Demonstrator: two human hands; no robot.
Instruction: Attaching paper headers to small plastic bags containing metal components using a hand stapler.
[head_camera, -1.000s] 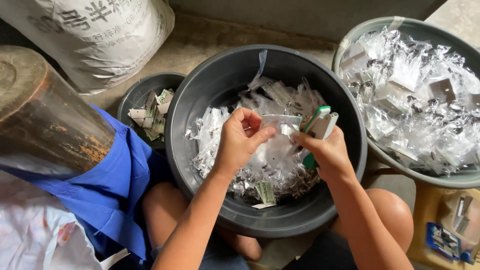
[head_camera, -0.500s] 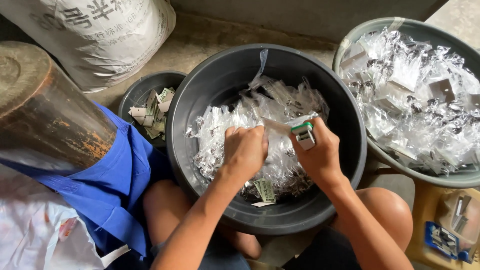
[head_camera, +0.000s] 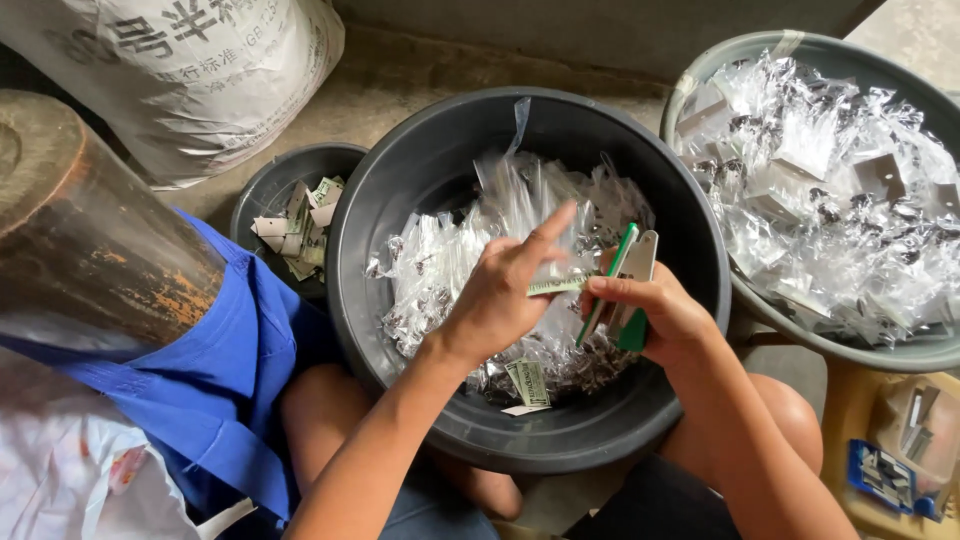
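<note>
Both hands work over a large black basin (head_camera: 640, 160) filled with small clear plastic packets (head_camera: 440, 270). My left hand (head_camera: 505, 295) pinches a clear packet together with a small green-and-white paper label (head_camera: 555, 287), the index finger pointing up. My right hand (head_camera: 655, 315) grips a green and silver stapler (head_camera: 628, 270), its jaws at the edge of the label. Another paper label (head_camera: 527, 382) lies on the packets just below my hands.
A small black bowl (head_camera: 262, 190) of folded labels sits at the left. A grey basin (head_camera: 800, 50) heaped with packets stands at the right. A rusty cylinder (head_camera: 90, 250) on blue cloth (head_camera: 230, 400), a white sack (head_camera: 190, 70) and a yellow stool (head_camera: 860, 420) surround me.
My left hand lifted a packet with a label out of the heap, and my right hand brought the stapler against the label's edge.
</note>
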